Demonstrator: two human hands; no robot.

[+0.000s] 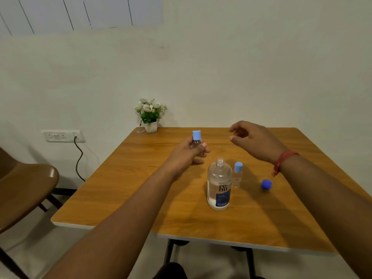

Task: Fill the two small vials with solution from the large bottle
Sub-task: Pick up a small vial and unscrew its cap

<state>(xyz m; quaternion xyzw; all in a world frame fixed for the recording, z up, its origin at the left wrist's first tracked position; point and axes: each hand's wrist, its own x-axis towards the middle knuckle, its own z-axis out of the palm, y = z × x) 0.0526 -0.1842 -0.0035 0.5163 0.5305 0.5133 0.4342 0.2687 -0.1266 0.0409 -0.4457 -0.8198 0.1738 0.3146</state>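
1. I see my left hand raised above the middle of the counter, fingers wrapped around a small clear vial that I hold upright; its light-blue cap is on and sticks out above my fingers.
2. My right hand hovers over the far right part of the counter, fingers loosely curled and apart, gripping nothing, well apart from the held vial.
3. A red thread band circles my right wrist.
4. The large bottle, labelled "renu", stands upright near the counter's centre with its neck uncapped; clear solution fills it to roughly the shoulder.
5. The second small vial stands just beside the large bottle on its right, its own light-blue cap in place.
6. A darker blue cap lies on the counter further right, apart from both bottles.
7. A small pot of white flowers sits at the far left corner, against the wall.
8. A brown chair stands off the left edge, below a wall socket with a dark cable.
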